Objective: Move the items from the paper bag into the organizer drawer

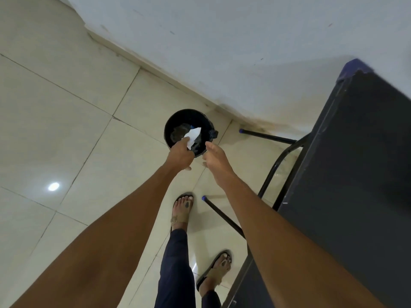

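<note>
I look down at a tiled floor. A round black bin (172,125) with a dark liner stands near the wall. My left hand (181,155) is held over its near rim, pinching a white scrap of paper (194,134) that hangs above the bin's opening. My right hand (214,155) hovers just right of the bin, fingers spread and nothing in it. Neither the paper bag nor the organizer drawer is in view.
A dark table (355,174) with black metal legs (270,174) and blue feet fills the right side. My two sandalled feet (182,210) stand on the cream tiles (66,130) below the bin. A pale wall (244,41) runs behind.
</note>
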